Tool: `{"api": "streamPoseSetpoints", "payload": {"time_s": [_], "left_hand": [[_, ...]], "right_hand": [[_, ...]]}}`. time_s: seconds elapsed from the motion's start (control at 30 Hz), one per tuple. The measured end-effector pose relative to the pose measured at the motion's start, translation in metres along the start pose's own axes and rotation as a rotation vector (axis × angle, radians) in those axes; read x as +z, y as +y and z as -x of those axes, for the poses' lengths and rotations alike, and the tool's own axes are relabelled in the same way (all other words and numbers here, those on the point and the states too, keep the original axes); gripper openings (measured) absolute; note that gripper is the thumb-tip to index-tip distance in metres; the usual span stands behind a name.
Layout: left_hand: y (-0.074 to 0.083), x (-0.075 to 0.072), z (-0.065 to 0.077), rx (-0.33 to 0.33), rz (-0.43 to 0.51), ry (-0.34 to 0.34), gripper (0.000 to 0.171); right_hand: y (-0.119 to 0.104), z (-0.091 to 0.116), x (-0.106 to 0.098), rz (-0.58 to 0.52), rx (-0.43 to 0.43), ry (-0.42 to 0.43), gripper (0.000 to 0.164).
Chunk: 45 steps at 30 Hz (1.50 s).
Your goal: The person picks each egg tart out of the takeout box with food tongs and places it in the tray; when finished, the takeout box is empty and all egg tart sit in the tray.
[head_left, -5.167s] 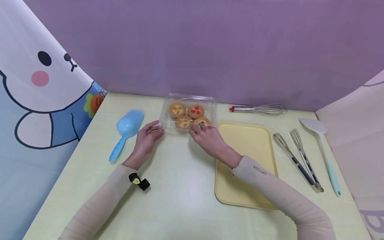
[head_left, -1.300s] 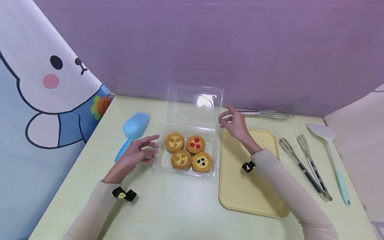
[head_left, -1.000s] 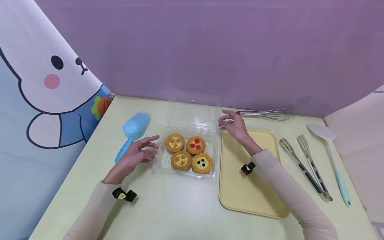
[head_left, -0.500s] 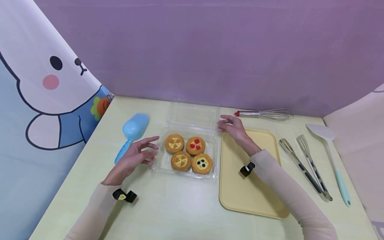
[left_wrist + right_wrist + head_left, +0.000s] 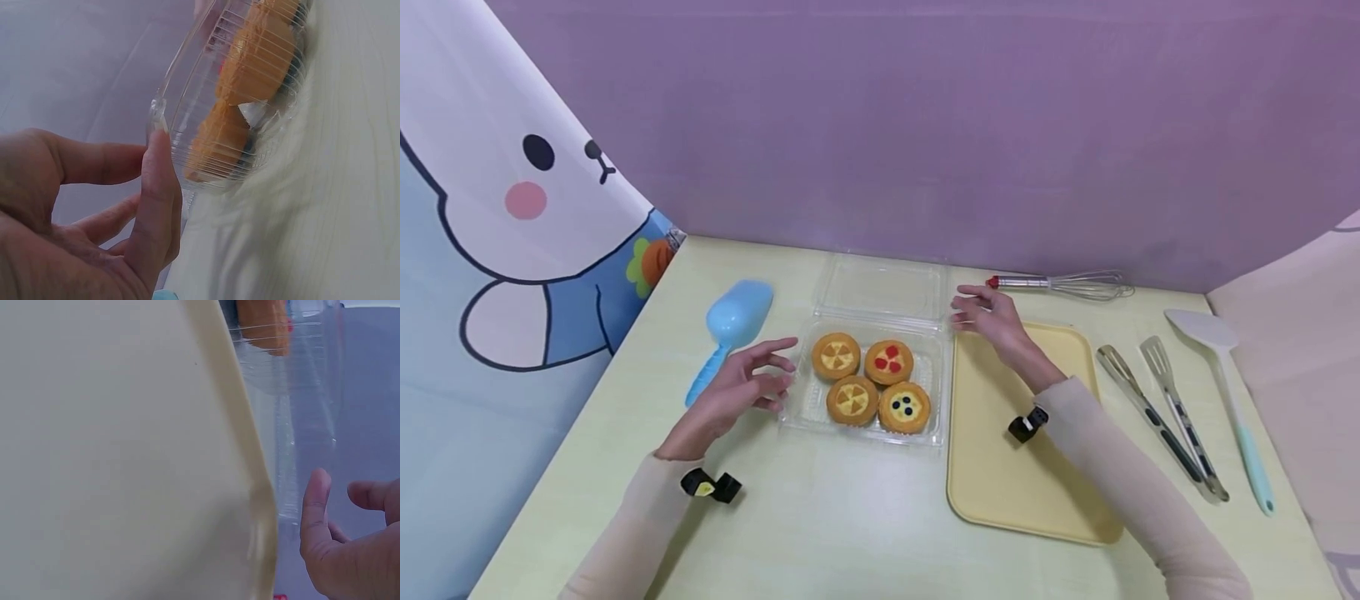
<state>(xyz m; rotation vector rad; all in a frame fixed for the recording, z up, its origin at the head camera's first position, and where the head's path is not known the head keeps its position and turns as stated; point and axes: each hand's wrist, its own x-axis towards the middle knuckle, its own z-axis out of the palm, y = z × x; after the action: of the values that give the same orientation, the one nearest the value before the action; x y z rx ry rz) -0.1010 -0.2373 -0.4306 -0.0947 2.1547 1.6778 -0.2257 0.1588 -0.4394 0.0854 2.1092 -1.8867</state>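
Note:
In the head view, a clear plastic clamshell box (image 5: pixel 938 383) lies opened on the table, its lid (image 5: pixel 883 292) folded back toward the wall. Inside are several round tarts: two with wedge toppings, a red-topped tart (image 5: pixel 889 362) and a blueberry-topped tart (image 5: pixel 905 408). My left hand (image 5: pixel 739 385) is at the box's left side with relaxed fingers; in the left wrist view a fingertip meets the rim (image 5: pixel 156 112). Beside the lid's right edge hovers my right hand (image 5: pixel 992 321), fingers loosely bent, holding nothing, over the corner of a yellow tray (image 5: pixel 1000 467).
A blue scoop (image 5: pixel 739 315) lies left of the box. Behind the tray is a whisk (image 5: pixel 1060 285) with a red-tipped handle. Metal tongs (image 5: pixel 1157 408) and a white spatula (image 5: pixel 1213 342) with a mint handle lie at the right. A purple curtain (image 5: pixel 895 125) backs the table.
The box, closed and farther back at first, now sits nearer and opened. Its lid has dropped from upright to lying back. Lately the right hand has shifted slightly right; the left is still.

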Motion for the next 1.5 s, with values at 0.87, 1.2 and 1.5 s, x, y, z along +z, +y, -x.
{"api": "streamPoseSetpoints", "payload": {"time_s": [0.87,1.2,1.5], "left_hand": [[-0.002,-0.006,-0.008,0.035,-0.014,-0.062,0.071],[-0.003,-0.015,-0.007,0.13,0.011,-0.174,0.078],[-0.002,-0.016,-0.006,0.102,-0.001,-0.187,0.085]], "right_hand": [[0.008,0.118,-0.13,0.524,-0.288,0.26,0.041],[0.036,0.154,-0.188,0.765,-0.199,0.396,0.055],[0.06,0.164,-0.205,0.956,-0.086,0.275,0.096]]}}
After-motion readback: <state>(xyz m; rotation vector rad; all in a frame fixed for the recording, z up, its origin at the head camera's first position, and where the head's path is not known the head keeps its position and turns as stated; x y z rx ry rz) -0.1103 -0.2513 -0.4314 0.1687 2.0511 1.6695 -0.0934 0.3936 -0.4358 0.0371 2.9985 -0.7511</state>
